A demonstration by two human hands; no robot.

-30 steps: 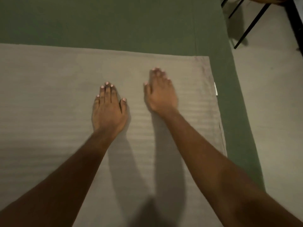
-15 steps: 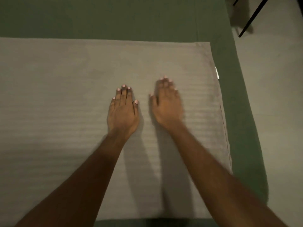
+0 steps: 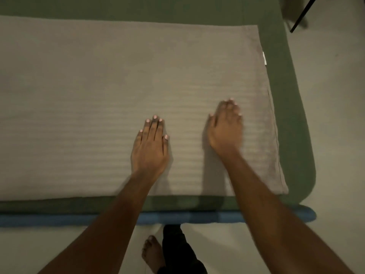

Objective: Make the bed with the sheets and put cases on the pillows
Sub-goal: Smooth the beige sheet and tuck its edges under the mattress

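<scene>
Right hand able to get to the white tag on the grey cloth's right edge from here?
Probably yes. The right hand lies flat on the grey cloth, and only bare cloth lies between it and the white tag.

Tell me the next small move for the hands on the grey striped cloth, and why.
Probably slide the right hand outward to the right edge of the grey striped cloth, pressing it flat. Both hands lie open, palms down, on the cloth spread over the green sheet; the left hand rests near the middle, the right sits nearer that edge.
</scene>
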